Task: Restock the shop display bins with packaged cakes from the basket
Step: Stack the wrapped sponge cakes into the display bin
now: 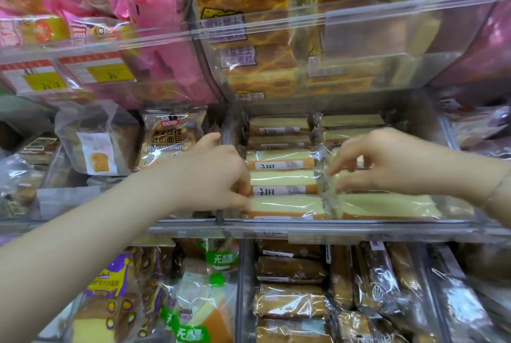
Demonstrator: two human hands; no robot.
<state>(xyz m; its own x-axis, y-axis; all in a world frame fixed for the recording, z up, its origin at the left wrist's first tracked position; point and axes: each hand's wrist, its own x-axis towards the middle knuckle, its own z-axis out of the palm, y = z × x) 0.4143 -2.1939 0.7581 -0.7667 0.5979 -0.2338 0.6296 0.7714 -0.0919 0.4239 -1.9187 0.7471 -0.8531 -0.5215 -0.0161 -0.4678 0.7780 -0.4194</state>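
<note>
Both hands [213, 176] [387, 163] pinching wrapped cakes [284, 205].

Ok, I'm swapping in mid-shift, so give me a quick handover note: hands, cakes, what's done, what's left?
Left hand grips the left end of the front-left cake pack in the middle bin.
Right hand pinches the crimped wrapper seam between the two columns.
Done: both columns hold rows of packs.
Left: settle the front packs. The basket is out of view, so remaining stock is unknown.
</note>
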